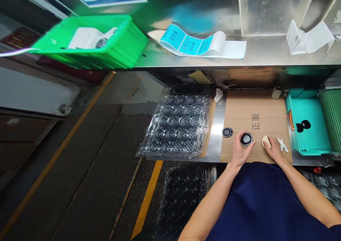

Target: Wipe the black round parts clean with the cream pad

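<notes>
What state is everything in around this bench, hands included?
Left hand: gripping a round black part
Round black part: held between fingers and thumb
Right hand: holding a cream pad
Cream pad: held
Cardboard sheet: lying flat
Teal bin: open-topped, dark pieces inside
Green bin: open-topped, white items inside
Blue label strip: partly unrolled
Clear trays: stacked

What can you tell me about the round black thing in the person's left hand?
The disc is round and black, with a thin paler ring around a dark, glossy middle that catches bright glints. It looks like plastic or coated metal; I can't tell which. Its face is turned up towards the camera. The left hand has it in its grip by the edge, between thumb and fingers, over the cardboard. Whether it also touches the cardboard isn't clear.
</notes>
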`<action>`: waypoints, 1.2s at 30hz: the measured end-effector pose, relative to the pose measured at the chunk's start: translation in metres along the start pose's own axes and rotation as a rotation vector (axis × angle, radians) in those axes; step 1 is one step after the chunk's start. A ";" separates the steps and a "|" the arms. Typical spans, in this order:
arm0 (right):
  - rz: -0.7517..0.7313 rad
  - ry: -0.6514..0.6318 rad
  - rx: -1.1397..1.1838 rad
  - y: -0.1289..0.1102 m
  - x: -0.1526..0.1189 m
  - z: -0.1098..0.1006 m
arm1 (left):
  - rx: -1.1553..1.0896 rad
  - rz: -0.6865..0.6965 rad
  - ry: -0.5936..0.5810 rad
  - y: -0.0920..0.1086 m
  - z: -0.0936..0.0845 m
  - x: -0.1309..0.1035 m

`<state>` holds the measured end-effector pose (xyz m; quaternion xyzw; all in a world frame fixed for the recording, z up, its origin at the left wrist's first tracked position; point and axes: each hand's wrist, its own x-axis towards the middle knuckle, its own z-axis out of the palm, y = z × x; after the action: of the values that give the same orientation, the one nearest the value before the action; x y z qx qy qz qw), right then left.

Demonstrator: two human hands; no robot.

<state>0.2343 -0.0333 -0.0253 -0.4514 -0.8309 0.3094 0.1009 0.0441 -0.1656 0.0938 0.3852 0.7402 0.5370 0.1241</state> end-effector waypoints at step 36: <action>0.791 0.308 -0.008 0.103 -0.208 -0.087 | 0.933 -0.480 -0.437 -0.115 -0.074 0.057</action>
<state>0.4624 -0.1241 0.0039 -0.7768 -0.5699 0.2501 0.0958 -0.0888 -0.1916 0.0330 0.3223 0.9229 0.0175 0.2098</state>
